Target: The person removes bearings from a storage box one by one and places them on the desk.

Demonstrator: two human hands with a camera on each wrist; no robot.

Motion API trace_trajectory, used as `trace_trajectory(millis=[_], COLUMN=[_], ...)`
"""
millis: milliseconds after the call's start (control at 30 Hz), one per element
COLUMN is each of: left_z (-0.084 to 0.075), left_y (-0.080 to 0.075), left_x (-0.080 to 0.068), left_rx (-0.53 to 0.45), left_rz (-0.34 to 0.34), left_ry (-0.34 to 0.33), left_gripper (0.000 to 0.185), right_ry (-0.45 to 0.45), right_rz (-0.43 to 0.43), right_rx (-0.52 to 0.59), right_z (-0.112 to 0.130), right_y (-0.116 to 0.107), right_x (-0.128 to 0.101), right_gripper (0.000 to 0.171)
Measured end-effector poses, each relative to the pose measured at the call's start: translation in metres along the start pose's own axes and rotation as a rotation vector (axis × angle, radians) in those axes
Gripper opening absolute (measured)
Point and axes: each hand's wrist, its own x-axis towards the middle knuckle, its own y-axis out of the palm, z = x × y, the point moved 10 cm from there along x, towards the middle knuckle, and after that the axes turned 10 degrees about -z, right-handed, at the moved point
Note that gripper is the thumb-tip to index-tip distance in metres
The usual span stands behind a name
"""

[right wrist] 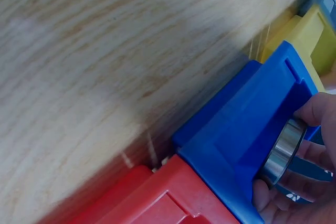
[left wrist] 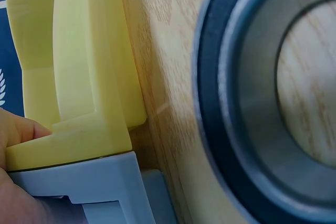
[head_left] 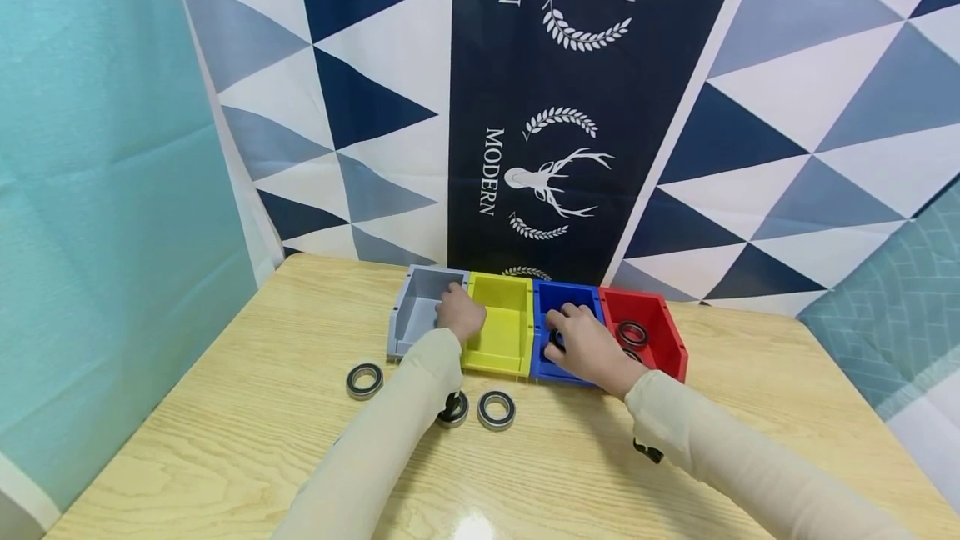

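Observation:
My right hand (head_left: 588, 344) holds a ball bearing (right wrist: 283, 153) by its rim, tilted, at the blue bin (head_left: 567, 296). Its thumb and fingers are curled round the bearing's steel edge. My left hand (head_left: 461, 312) straddles the adjoining walls of the grey bin (head_left: 401, 315) and the yellow bin (head_left: 497, 361), gripping them with digits on both sides; part of it is out of frame in the left wrist view. Two bearings (head_left: 632, 333) lie in the red bin (head_left: 675, 340), one partly covered by the right hand.
On the wooden table (head_left: 585, 473), in front of the bins, lie a bearing at left (head_left: 364, 380), another partly behind the left sleeve (head_left: 452, 411), and one beside it (head_left: 497, 411). The four-coloured bin row stands near a patterned cloth backdrop (head_left: 375, 107).

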Motion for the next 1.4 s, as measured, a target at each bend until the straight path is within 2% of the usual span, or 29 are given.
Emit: trace_trajectory(millis=[367, 700, 1400], left_z=[0.000, 0.003, 0.002], left_y=[0.000, 0.003, 0.001], left_x=[-0.001, 0.003, 0.001], left_rx=[-0.012, -0.014, -0.016], left_rz=[0.008, 0.013, 0.009], left_ry=[-0.001, 0.000, 0.002], left_gripper=[0.049, 0.050, 0.052], right_ry=[-0.056, -0.051, -0.032], right_rz=[-0.101, -0.092, -0.179], right_rx=[0.001, 0.009, 0.037], right_z=[0.011, 0.011, 0.009], right_y=[-0.014, -0.014, -0.032], right_x=[-0.014, -0.023, -0.033], right_gripper=[0.028, 0.025, 0.023])
